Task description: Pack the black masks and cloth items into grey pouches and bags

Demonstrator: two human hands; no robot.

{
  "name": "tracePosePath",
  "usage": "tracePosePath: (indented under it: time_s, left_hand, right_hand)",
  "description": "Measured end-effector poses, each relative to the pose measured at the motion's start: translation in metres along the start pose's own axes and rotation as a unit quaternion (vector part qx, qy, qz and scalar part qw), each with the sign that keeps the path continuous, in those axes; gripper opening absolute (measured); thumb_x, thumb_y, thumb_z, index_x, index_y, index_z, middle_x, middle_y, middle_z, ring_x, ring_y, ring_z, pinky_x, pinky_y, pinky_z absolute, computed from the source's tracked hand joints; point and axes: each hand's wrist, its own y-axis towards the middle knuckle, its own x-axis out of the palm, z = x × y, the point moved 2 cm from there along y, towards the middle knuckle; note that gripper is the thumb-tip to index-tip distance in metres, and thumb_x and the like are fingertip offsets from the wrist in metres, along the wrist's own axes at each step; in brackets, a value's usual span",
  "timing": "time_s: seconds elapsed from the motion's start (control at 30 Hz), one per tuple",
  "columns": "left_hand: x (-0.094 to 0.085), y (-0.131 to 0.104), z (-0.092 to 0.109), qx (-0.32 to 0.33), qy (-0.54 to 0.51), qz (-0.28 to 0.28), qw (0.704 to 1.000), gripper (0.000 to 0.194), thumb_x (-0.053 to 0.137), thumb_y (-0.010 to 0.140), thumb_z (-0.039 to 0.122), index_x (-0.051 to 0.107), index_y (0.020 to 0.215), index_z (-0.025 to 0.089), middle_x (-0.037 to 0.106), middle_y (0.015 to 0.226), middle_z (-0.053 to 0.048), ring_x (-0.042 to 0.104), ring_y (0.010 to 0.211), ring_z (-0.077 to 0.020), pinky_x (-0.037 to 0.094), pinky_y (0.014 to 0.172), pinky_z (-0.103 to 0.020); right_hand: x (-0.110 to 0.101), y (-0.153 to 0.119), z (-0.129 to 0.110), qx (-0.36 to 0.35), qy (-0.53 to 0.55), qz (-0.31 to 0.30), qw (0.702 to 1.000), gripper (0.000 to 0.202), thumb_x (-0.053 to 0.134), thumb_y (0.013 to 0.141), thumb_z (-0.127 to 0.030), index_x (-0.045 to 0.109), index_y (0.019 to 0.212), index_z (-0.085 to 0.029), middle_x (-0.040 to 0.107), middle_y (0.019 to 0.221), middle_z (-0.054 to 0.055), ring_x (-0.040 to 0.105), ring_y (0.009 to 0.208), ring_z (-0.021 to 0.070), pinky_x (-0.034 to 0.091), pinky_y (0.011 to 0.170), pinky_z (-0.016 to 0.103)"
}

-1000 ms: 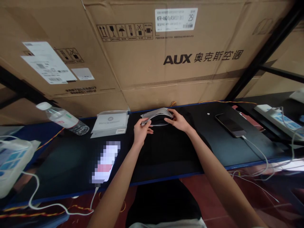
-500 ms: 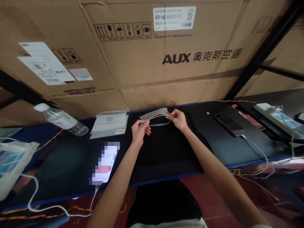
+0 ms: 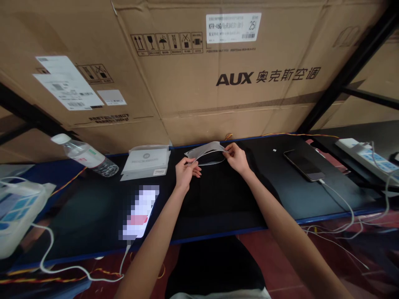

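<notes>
Between my two hands is a whitish, translucent plastic bag [image 3: 204,149], its mouth spread into a narrow oval gap. My left hand [image 3: 184,173] pinches the bag's left end between thumb and finger, the other fingers curled below. On the opposite end, my right hand [image 3: 238,159] grips the edge with thumb and fingertips. Dark material [image 3: 224,191] lies beneath and in front of the bag; its outline is hard to tell from the black tabletop. Left of my left hand lies a flat frosted packet [image 3: 145,161] with grey print and a small label.
A lit phone [image 3: 141,214] on a cable lies near the front left, a water bottle [image 3: 87,155] behind it. Power strips [image 3: 23,211] flank both sides. Another phone [image 3: 304,165] charges at right. A large cardboard box [image 3: 187,87] stands behind the black table [image 3: 84,211].
The camera view has shifted slightly, so everything appears a little further right. Both hands keep the same hold on the bag, and its mouth looks about as wide.
</notes>
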Motion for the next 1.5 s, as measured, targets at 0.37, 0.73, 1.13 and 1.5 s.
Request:
tracePosePath:
  time_s: [0.37, 0.73, 1.13, 1.5]
  left_hand:
    - [-0.014, 0.005, 0.002, -0.075, -0.033, -0.073, 0.994, 0.040, 0.076, 0.073, 0.026, 0.074, 0.110, 0.011, 0.065, 0.067, -0.002, 0.062, 0.049, -0.0128, 0.043, 0.041, -0.021]
    - [-0.015, -0.001, 0.012, -0.113, -0.060, -0.134, 0.983, 0.049, 0.072, 0.071, 0.019, 0.067, 0.119, 0.012, 0.065, 0.069, -0.001, 0.060, 0.052, -0.0131, 0.039, 0.041, -0.021]
    - [-0.018, 0.004, 0.007, -0.111, -0.063, -0.112, 0.985, 0.033, 0.069, 0.070, 0.023, 0.061, 0.102, 0.020, 0.046, 0.055, 0.007, 0.044, 0.041, -0.0094, 0.022, 0.038, -0.017]
    - [-0.020, 0.004, 0.004, -0.119, -0.096, -0.130, 0.980, 0.029, 0.067, 0.064, 0.017, 0.058, 0.091, 0.020, 0.044, 0.057, 0.008, 0.036, 0.040, -0.0065, 0.020, 0.038, -0.018]
  right_hand:
    - [-0.007, 0.000, 0.004, 0.047, 0.070, -0.002, 0.996, 0.023, 0.061, 0.082, -0.037, 0.061, 0.101, -0.024, 0.068, 0.082, 0.001, 0.062, 0.064, 0.0175, 0.052, 0.063, 0.033]
    - [0.007, -0.045, -0.085, -0.287, -0.196, -0.063, 0.935, 0.016, 0.054, 0.102, -0.027, 0.068, 0.109, -0.022, 0.070, 0.109, 0.008, 0.065, 0.096, 0.0205, 0.050, 0.077, 0.031]
    - [0.057, -0.053, -0.090, -0.379, -0.310, -0.099, 0.866, 0.024, 0.051, 0.107, -0.026, 0.073, 0.113, -0.019, 0.071, 0.114, 0.008, 0.061, 0.094, 0.0214, 0.049, 0.072, 0.033]
    - [0.055, -0.053, -0.088, -0.450, -0.264, -0.098, 0.847, 0.024, 0.049, 0.107, -0.019, 0.072, 0.108, -0.018, 0.070, 0.111, 0.008, 0.058, 0.097, 0.0206, 0.051, 0.085, 0.034]
